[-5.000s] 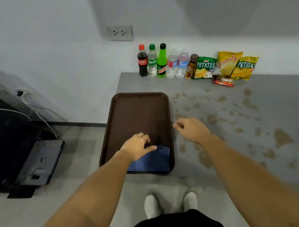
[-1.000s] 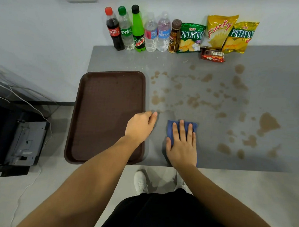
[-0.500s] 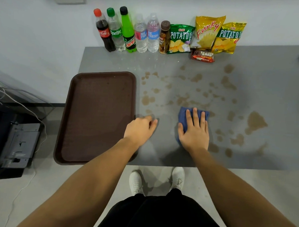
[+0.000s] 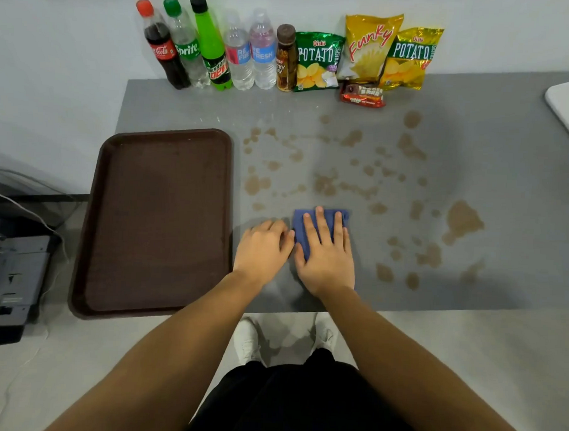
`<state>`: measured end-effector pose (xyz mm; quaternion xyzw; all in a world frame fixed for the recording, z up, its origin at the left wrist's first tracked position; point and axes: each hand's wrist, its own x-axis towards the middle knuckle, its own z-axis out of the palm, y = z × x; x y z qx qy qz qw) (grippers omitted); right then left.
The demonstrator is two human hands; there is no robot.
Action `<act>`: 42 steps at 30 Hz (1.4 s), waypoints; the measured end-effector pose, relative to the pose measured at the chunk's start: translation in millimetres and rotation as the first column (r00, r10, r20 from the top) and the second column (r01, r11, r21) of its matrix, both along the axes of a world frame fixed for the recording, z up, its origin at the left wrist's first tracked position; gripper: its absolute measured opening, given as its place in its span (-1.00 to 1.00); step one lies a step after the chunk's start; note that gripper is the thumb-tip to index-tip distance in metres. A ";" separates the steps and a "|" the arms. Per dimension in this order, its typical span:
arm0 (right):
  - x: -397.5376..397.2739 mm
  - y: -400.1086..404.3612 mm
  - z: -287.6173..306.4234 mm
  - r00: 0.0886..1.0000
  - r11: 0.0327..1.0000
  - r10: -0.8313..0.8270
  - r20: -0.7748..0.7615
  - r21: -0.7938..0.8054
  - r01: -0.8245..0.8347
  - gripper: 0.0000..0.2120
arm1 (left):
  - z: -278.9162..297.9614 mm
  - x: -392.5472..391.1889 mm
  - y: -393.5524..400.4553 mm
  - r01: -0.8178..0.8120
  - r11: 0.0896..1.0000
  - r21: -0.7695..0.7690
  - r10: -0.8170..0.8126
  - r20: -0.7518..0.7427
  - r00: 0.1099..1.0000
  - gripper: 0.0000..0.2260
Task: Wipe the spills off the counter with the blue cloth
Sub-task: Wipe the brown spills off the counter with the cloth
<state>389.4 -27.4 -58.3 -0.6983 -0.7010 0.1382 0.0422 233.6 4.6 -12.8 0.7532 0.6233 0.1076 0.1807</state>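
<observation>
Since half a second ago the right hand (image 4: 327,256) and blue cloth (image 4: 312,226) have slid left, now touching the left hand (image 4: 262,247).

Head view: right hand lies flat, fingers spread, pressing the cloth onto the grey counter (image 4: 508,134) near its front edge. Left hand rests on the counter, fingers loosely curled, holding nothing, just beside one brown tray (image 4: 159,223). Brown spills (image 4: 462,221) scattered, mostly right of and beyond the cloth. Back edge: six bottles (image 4: 212,46), three chip bags (image 4: 370,46), one snack bar (image 4: 363,95).
</observation>
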 end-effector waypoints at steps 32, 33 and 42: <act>159.1 29.3 0.3 0.998 0.997 -0.055 0.027 0.063 0.053 -0.39 | -55.3 59.2 -26.3 0.088 0.994 0.059 -0.082 -0.104 0.991 -0.48; 165.9 25.2 0.3 0.995 0.994 -0.092 0.036 0.059 0.090 -0.39 | -55.1 59.1 -25.9 0.089 0.995 0.052 -0.083 -0.114 0.990 -0.48; 110.5 -24.3 1.5 0.926 0.926 -0.377 0.024 0.006 0.377 -0.35 | -53.0 60.7 -24.2 0.109 0.994 0.027 -0.103 -0.160 0.982 -0.47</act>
